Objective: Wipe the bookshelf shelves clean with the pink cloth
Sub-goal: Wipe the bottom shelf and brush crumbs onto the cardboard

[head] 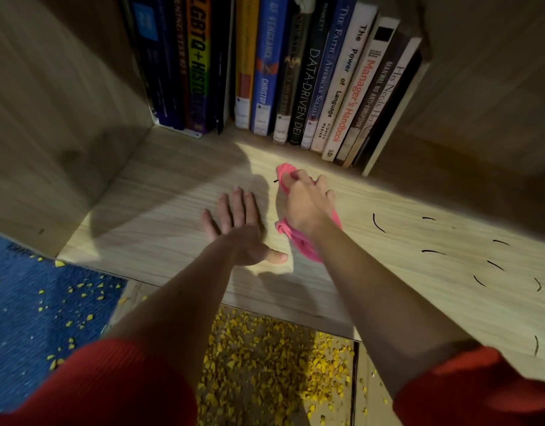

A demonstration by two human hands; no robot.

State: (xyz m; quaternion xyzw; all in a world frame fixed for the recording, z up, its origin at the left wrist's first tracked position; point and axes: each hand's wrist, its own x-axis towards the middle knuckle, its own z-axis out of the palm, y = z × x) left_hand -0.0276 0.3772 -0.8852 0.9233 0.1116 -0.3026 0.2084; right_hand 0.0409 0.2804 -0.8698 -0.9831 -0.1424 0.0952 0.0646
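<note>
The right hand (pixel 308 204) holds the pink cloth (pixel 306 252) bunched against the light wooden shelf (pixel 160 204). Its fingers curl over the wad, so the grip is closed around the fabric. The hand covers the middle of the cloth. Only a folded tip beyond the knuckles and a crumpled tail by the wrist stick out, and the fingertips themselves are hard to make out.

Just beside it, the left hand (pixel 237 226) is spread with straight fingers, palm down, and grips nothing. It seems to rest on the shelf, though the shadow under the thumb leaves that unsure.

A row of books (pixel 295 72) stands at the back of the shelf, the right-hand ones leaning. Their tops are cut off by the frame, and the darker spines on the left are too dim to read. Short, curved black marks (pixel 378 222) lie scattered over the right part of the shelf, well apart from the cloth, with one small mark near its far tip. The left side wall (pixel 50 118) is in deep shadow.

Below the shelf's front edge, yellow bits (pixel 265 348) litter the floor and a blue rug (pixel 34 302). Red sleeves (pixel 111 385) fill the lower corners.
</note>
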